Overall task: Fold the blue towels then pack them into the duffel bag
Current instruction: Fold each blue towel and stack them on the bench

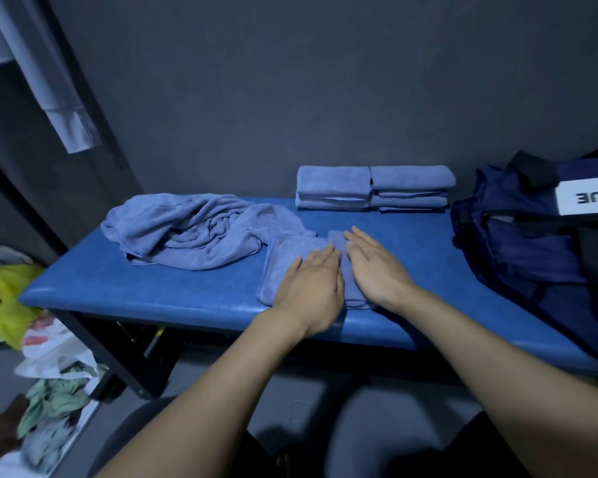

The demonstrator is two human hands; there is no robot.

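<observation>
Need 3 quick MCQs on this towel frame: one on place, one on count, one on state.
1. Where is the duffel bag?
A. right end of the bench
B. on the floor
C. under the crumpled towels

2. How many stacks of folded towels stand by the wall?
A. one
B. two
C. four

3. How are the hands placed?
A. both gripping the bag
B. both flat on a towel
C. one raised in the air

Answers:
1 A, it sits on the bench's right end.
2 B, two stacks stand side by side.
3 B, left hand and right hand press flat on the half-folded towel, fingers straight.
</observation>
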